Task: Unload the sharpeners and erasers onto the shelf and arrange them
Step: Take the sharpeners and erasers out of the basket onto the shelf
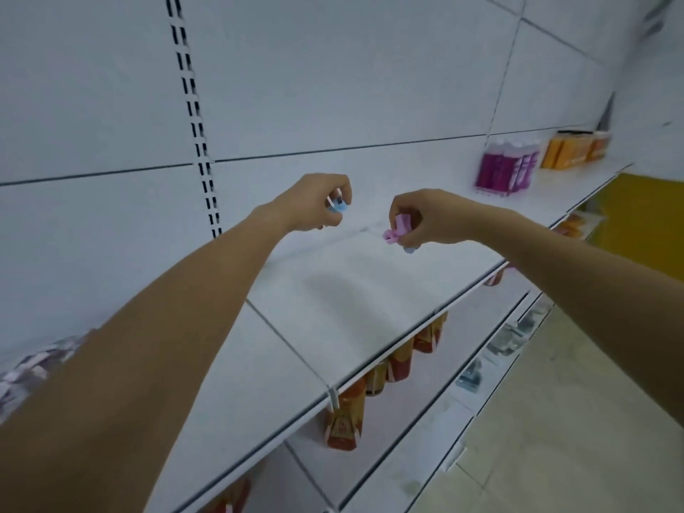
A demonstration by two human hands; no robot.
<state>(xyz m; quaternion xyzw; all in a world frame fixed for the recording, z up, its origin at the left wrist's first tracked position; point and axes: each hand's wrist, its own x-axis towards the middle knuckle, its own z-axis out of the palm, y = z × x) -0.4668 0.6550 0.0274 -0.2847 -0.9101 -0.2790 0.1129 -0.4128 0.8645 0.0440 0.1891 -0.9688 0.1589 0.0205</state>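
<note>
- White metal shelf (370, 290) fills most of the view. The stretch under the hands carries no sharpeners or erasers that I can see, so the unloading looks barely begun, with all the arranging left to do.
- Both bare forearms reach forward and upward over this shelf, converging near its back edge, with the wrists bent so the fingers point down.
- Orange-red packets (346, 420) stand in a row on the shelf below.
- Purple bottles (507, 166) and orange boxes (573, 149) stand far along the same shelf to the right, well apart from the hands.
- Left grip (314, 201) is curled narrow, pinching a small blue piece (337, 207) just above the shelf.
- Right grip (425, 216) is likewise closed, its fingertips holding a small pink piece (395, 231), and a pale blue bit shows beneath the fingers.
- Whether these pieces are sharpeners or erasers is too small and blurred to tell. Neither clearly touches the shelf yet, so I judge that both are about to be set down near the back.
</note>
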